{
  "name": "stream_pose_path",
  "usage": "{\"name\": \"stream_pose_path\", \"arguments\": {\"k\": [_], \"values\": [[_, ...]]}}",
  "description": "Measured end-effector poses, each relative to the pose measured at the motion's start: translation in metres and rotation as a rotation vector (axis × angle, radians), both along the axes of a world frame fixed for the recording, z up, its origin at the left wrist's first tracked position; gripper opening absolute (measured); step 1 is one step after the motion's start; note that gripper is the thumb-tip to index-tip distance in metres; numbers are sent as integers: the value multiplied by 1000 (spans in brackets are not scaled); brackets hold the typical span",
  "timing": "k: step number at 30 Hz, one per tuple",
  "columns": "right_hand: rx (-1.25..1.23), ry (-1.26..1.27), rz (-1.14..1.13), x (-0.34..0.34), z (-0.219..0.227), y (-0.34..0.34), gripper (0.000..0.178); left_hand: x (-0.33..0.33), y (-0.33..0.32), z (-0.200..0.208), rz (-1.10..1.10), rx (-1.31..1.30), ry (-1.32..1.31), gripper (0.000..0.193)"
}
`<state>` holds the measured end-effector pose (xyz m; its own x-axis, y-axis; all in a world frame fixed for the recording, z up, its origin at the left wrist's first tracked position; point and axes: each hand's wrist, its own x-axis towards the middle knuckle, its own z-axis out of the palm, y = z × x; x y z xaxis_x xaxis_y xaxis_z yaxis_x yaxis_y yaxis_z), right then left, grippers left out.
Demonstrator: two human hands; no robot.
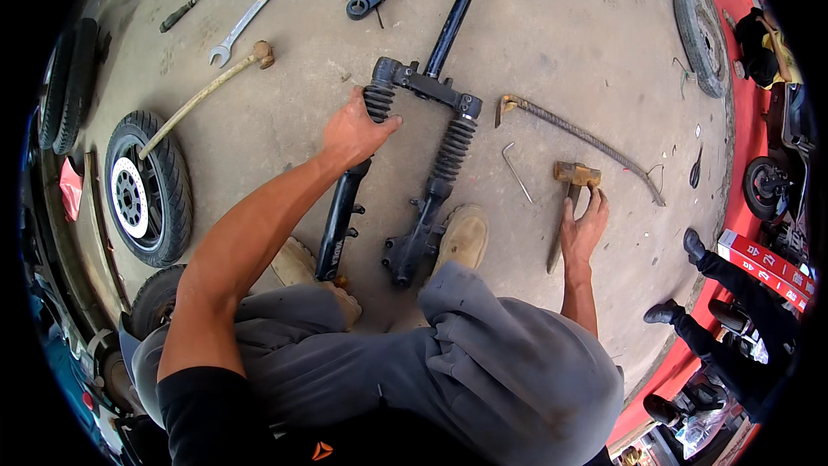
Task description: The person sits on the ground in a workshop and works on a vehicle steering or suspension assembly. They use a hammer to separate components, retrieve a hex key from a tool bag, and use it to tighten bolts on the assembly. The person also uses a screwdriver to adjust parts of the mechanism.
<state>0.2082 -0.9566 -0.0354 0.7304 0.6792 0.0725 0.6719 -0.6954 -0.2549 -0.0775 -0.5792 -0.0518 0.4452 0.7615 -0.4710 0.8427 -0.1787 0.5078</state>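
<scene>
A black motorcycle front fork (pixel 444 91) lies on the floor between my boots, its stem pointing away from me. My left hand (pixel 356 129) is closed around the upper part of its left leg, at the ribbed rubber boot (pixel 378 103). The right leg (pixel 431 198) has a similar ribbed boot and lies untouched. To the right, my right hand (pixel 584 226) is at a short sledgehammer (pixel 576 174), thumb against the handle and fingers curled near the rusty head. Its handle (pixel 555 250) points back toward me.
Right of the fork lie a hex key (pixel 517 173) and a bent ribbed steel bar (pixel 586 135). At left are a wooden-handled hammer (pixel 207 99), a large wrench (pixel 254 17), a screwdriver (pixel 178 15) and a wheel (pixel 148 190). Another person's legs (pixel 724 319) extend at far right.
</scene>
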Motion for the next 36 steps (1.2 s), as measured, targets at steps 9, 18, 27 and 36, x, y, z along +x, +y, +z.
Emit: {"name": "stream_pose_path", "arguments": {"k": [9,18,27,36], "values": [[-51,333,175,-37,-49,104,31,1,7,5,145,-121,-208,100],[274,1130,-225,-55,13,141,16,7,50,-15,260,-524,-439,84],[250,1056,109,-103,23,279,44,36,51,3,360,-849,-484,74],[256,1119,-50,-102,41,286,43,63,37,23,191,-530,-393,82]]}}
